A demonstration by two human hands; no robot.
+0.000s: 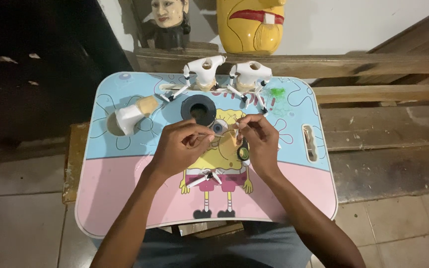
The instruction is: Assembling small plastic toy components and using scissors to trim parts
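My left hand (180,145) pinches a thin needle-like pin (213,135) that points right toward my right hand (259,139). My right hand grips a small white figure part (236,130) between thumb and fingers, with a dark round piece (244,152) under its palm. Both hands hover over the middle of a small blue and pink lap table (125,198) printed with a yellow cartoon character. A small white limb piece (203,179) lies on the table just below my hands.
Two white headless puppet torsos (204,69) (250,74) stand at the table's far edge. A black tape roll (198,109) and a white-and-tan carved piece (135,115) lie left of centre. Green scraps (277,93) sit at right. A yellow mask (251,25) and a carved head (169,20) rest on wooden beams behind.
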